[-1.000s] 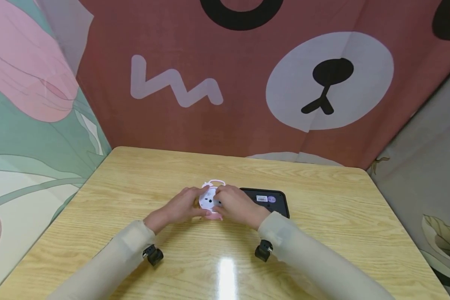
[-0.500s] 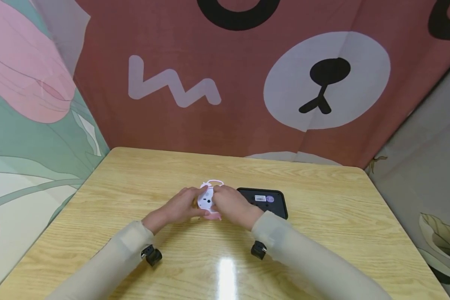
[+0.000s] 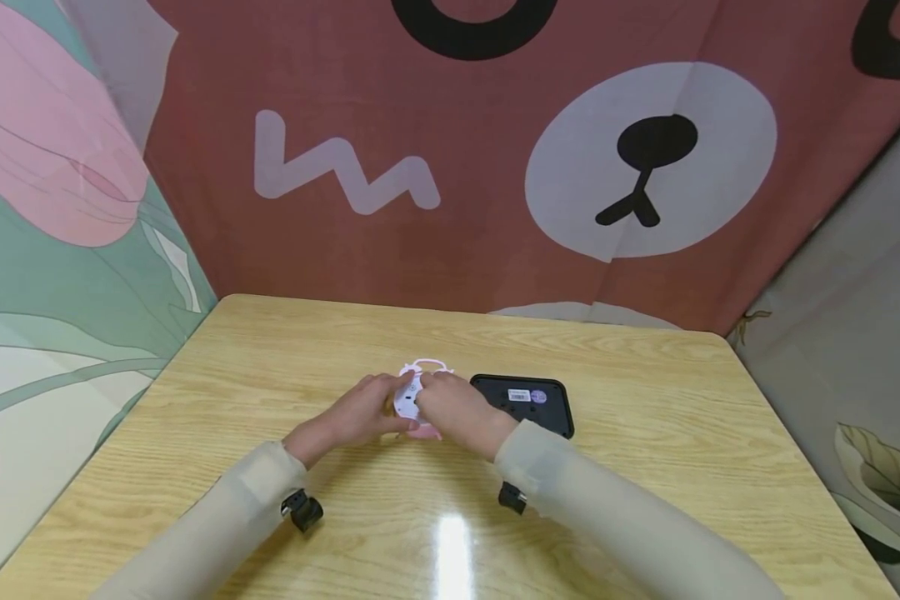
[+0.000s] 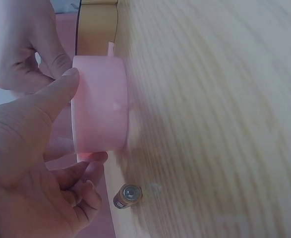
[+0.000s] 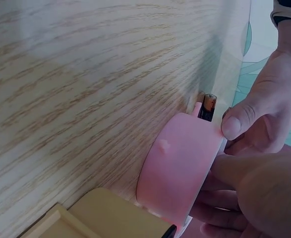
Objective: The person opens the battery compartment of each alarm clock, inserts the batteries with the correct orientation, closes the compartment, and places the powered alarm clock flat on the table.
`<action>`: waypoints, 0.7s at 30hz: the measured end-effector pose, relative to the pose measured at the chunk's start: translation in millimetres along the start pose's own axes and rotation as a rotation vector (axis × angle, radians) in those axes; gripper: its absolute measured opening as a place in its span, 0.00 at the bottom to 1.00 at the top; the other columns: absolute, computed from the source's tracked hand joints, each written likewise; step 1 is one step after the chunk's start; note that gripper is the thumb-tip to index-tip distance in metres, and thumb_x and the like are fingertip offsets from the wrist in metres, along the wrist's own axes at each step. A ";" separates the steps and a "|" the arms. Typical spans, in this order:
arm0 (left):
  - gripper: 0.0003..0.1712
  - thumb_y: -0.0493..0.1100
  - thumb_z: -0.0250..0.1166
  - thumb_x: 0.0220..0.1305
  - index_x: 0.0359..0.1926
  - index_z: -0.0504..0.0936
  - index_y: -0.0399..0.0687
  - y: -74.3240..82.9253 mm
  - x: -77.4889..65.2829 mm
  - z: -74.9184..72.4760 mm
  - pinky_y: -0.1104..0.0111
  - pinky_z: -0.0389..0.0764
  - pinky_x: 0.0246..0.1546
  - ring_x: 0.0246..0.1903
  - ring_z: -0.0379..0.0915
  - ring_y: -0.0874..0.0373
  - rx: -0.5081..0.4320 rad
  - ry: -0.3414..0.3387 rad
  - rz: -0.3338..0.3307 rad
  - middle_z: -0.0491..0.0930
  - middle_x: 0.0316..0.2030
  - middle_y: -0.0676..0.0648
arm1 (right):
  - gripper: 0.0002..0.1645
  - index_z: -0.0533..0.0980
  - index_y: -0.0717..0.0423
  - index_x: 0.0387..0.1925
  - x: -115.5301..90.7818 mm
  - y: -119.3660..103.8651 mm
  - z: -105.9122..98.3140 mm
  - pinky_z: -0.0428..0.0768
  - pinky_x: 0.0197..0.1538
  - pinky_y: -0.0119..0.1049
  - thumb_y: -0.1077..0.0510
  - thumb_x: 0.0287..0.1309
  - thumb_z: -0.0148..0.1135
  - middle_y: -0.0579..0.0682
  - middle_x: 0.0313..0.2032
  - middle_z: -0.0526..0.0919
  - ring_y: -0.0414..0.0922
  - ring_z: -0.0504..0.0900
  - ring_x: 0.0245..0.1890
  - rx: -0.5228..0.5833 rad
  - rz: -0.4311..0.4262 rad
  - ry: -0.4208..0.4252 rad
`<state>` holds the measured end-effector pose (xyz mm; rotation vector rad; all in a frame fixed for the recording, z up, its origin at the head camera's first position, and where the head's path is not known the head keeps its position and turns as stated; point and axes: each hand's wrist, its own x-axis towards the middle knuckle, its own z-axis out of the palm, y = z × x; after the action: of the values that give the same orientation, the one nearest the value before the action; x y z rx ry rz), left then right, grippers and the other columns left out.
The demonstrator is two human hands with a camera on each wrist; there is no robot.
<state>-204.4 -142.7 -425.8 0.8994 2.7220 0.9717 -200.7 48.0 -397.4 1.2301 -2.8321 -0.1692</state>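
A pink alarm clock (image 3: 407, 403) with a white back, small bells and a loop handle lies face down on the table. My left hand (image 3: 362, 410) grips its rim from the left, one finger at the upper edge and the thumb at the lower. My right hand (image 3: 459, 407) touches the right part of the white back with bent fingers. Whether something sits between those fingertips is hidden. In the left wrist view, the pink side (image 4: 100, 104) of the clock shows between both hands. A battery (image 4: 128, 195) stands on the table just beyond the left fingers.
Right of the clock lies a flat black-backed object (image 3: 551, 417) with a white and a purple sticker; its tan side (image 5: 105, 213) shows in the right wrist view. The wooden table (image 3: 615, 500) meets a printed cloth (image 3: 480, 267) at the back.
My right hand has shifted slightly left across the clock's back, covering more of it. The left hand keeps its grip. The whole head view has drifted slightly left.
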 end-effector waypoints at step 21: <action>0.43 0.46 0.73 0.63 0.70 0.66 0.26 2.2 -0.6 -1.3 0.73 0.75 0.32 0.25 0.71 0.65 0.004 -0.005 0.002 0.83 0.35 0.48 | 0.22 0.87 0.51 0.40 -3.5 -7.8 0.6 0.85 0.45 0.34 0.39 0.69 0.59 0.49 0.45 0.87 0.43 0.84 0.40 -0.179 -0.040 0.043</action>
<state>-203.2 -142.3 -423.5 0.9042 2.7206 0.9631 -192.6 45.3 -399.0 1.2374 -2.6882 -0.3837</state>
